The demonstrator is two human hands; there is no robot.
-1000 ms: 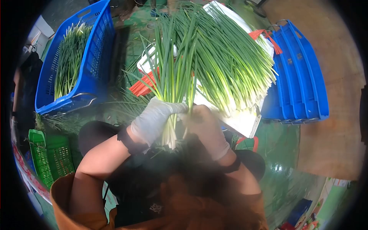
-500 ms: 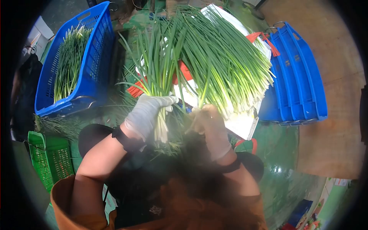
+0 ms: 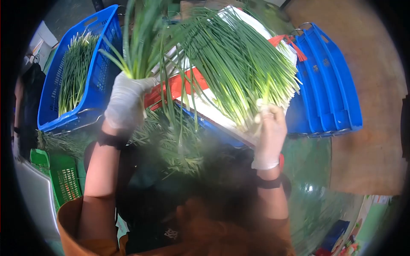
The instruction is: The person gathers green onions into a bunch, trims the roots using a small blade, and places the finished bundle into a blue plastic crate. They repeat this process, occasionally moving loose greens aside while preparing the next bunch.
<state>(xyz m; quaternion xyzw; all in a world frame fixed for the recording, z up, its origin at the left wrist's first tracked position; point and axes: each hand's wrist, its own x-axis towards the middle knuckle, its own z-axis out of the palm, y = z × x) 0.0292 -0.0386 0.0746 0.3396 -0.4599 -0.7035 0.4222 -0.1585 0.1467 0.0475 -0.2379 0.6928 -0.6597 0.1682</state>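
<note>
My left hand, in a thin white glove, is closed around a bunch of green onions. Their green leaves rise above the fist; some long leaves hang down to its right. My gloved right hand is at the white root ends of a large pile of green onions. Its fingers are pinched on a green onion stalk there. The pile lies on a white sheet with a red strip across it. Leaves blur near the top of the left bunch.
On the left, a blue crate holds more green onions. Below it is a green basket. Several nested blue crates stand on the right. Loose leaf trimmings lie on the green floor between my arms.
My left hand has moved up and left with its bunch, away from the pile. My right hand has gone right, from beside the left hand to the pile's root ends.
</note>
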